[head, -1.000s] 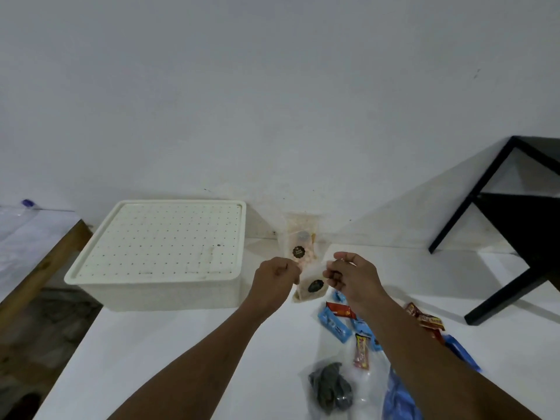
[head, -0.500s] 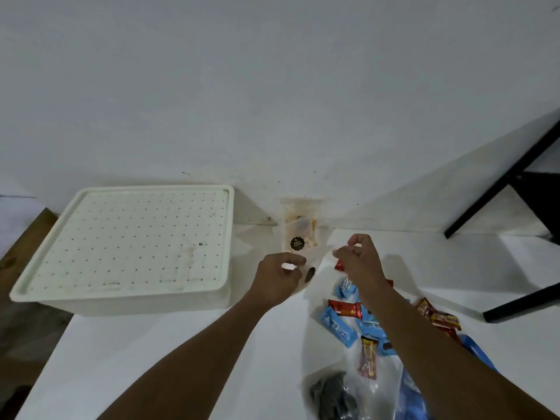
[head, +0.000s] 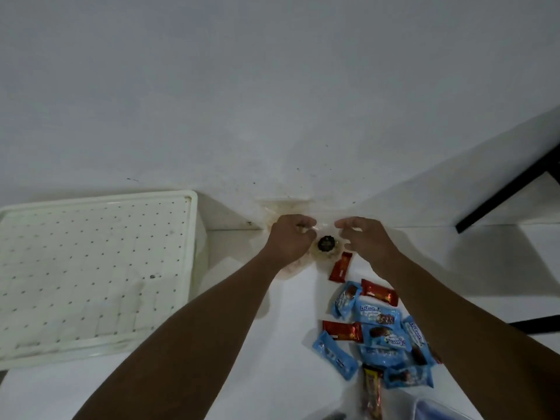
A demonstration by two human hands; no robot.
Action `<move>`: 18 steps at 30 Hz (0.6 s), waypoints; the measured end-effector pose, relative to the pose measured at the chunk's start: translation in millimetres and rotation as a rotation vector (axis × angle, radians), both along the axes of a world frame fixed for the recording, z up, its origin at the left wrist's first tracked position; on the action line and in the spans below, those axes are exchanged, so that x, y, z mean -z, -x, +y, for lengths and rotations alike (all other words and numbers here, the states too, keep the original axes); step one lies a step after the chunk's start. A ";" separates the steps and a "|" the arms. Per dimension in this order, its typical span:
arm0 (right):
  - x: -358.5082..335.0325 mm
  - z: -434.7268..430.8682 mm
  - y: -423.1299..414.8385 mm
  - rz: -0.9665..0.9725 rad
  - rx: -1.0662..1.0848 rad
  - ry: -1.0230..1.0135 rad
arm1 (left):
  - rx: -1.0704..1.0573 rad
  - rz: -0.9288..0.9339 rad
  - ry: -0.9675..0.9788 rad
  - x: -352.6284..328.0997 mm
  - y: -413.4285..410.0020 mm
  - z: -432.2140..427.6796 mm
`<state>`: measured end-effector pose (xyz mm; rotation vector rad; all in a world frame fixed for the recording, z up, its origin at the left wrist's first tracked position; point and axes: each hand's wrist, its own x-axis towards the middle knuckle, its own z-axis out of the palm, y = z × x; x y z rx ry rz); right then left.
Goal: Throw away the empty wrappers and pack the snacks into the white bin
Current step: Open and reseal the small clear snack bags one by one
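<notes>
**A:** Clear plastic between the two hands: a pouch (head: 326, 245) with a round black sticker, right up by the wall (head: 272, 101). Its edges melt into the white, and its lower part slips behind the left wrist.

**B:** Left hand (head: 289, 241) is curled tight on the pouch's top edge. And the right hand (head: 368, 237)?

**A:** Fingers hooked just beside the pouch. Pinching the film or only near it, I can't tell.

**B:** White bin (head: 200, 277) sits left of the left hand, dotted lid (head: 91, 268) on, far side cropped by the frame.

**A:** Nearer the person than the right hand, red bars (head: 341, 267) and blue snack packs (head: 378, 316) lie heaped on the white table (head: 272, 374), some tucked under the right forearm.

**B:** Black frame leg (head: 503, 201) slants out beyond the right hand.
</notes>
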<state>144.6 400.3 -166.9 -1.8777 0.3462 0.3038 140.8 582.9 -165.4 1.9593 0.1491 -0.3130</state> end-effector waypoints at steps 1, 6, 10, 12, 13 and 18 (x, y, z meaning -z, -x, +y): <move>2.5 -0.9 -6.8 0.006 -0.004 0.002 | 0.008 -0.006 -0.025 0.4 -5.6 -2.8; 17.2 -5.8 -28.8 0.035 -0.012 0.008 | 0.005 0.016 -0.075 8.8 -22.6 -10.3; 17.3 -3.8 -32.8 0.071 -0.037 0.056 | 0.028 -0.036 -0.138 9.9 -21.1 -8.9; 14.6 -3.1 -31.1 0.056 -0.031 0.098 | 0.041 -0.041 -0.170 4.6 -15.2 -8.1; 12.6 -3.6 -28.9 0.050 -0.027 0.115 | 0.042 -0.044 -0.175 1.7 -11.3 -7.2; -7.0 -6.1 1.0 0.065 -0.047 0.126 | 0.070 -0.013 -0.170 -12.3 22.5 2.0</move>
